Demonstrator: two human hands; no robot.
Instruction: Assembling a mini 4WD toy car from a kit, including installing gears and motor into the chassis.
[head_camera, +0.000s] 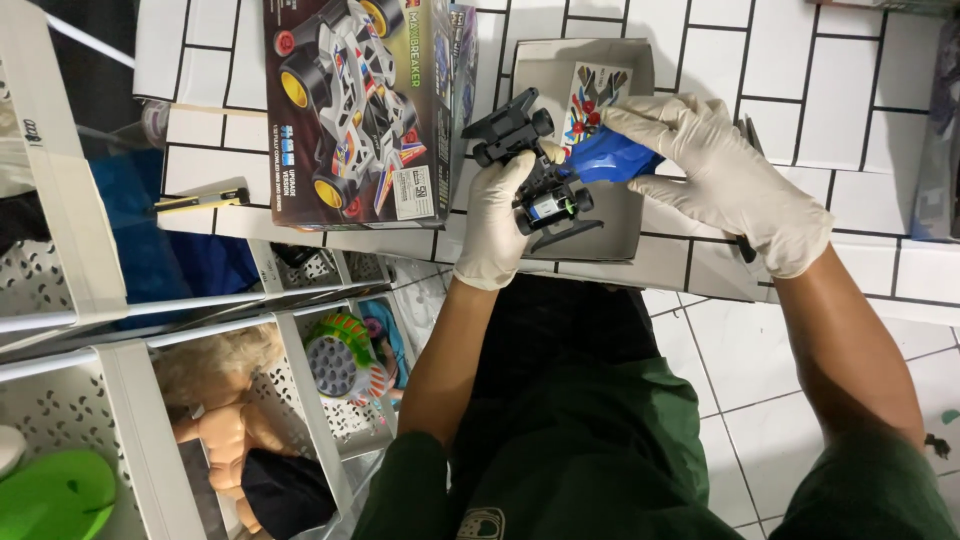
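My left hand (497, 215), in a white glove, grips a small black toy car chassis (530, 165) with black wheels, held over an open grey cardboard tray (620, 235). My right hand (720, 165), also gloved, holds a blue car body shell (610, 158) against the chassis. A sticker sheet (592, 92) lies in the tray behind the hands.
A toy car kit box lid (360, 105) with a picture of a racer lies to the left on the white tiled surface (860, 90). White perforated shelf bins (60, 400) at lower left hold a doll (225, 420), a colourful round toy (340, 355) and a green object (55, 495).
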